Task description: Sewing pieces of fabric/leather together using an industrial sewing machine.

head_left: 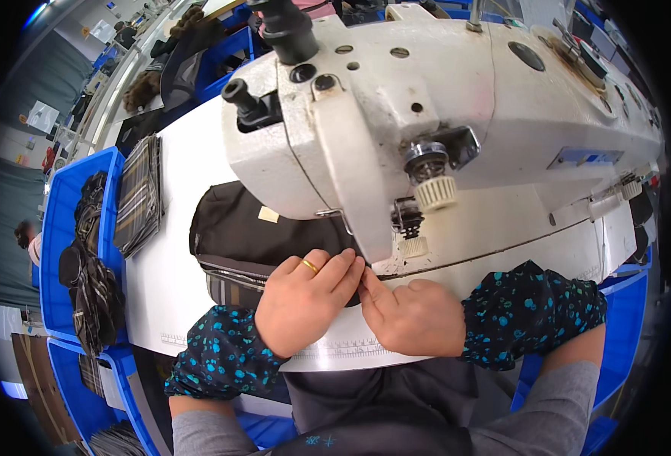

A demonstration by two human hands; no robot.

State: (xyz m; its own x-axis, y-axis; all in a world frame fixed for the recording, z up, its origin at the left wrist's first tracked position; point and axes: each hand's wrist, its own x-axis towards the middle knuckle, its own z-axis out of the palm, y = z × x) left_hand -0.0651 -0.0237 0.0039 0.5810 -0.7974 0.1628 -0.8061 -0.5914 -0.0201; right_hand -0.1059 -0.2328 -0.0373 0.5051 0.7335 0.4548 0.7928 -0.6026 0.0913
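Observation:
A dark fabric pouch piece with a zipper and a plaid panel along its near side lies on the white machine table, under the head of a white sewing machine. My left hand, a ring on one finger, rests over the pouch's right part, its fingers pressed together on the cloth edge. Against those fingertips, my right hand is closed, thumb and forefinger pinching the same edge. The machine's pale front cover hides the needle and the presser foot.
Blue bins with dark plaid pieces stand to the left, beside a stack of plaid fabric on the table. Another blue bin is at the right. A ruler strip runs along the table's near edge.

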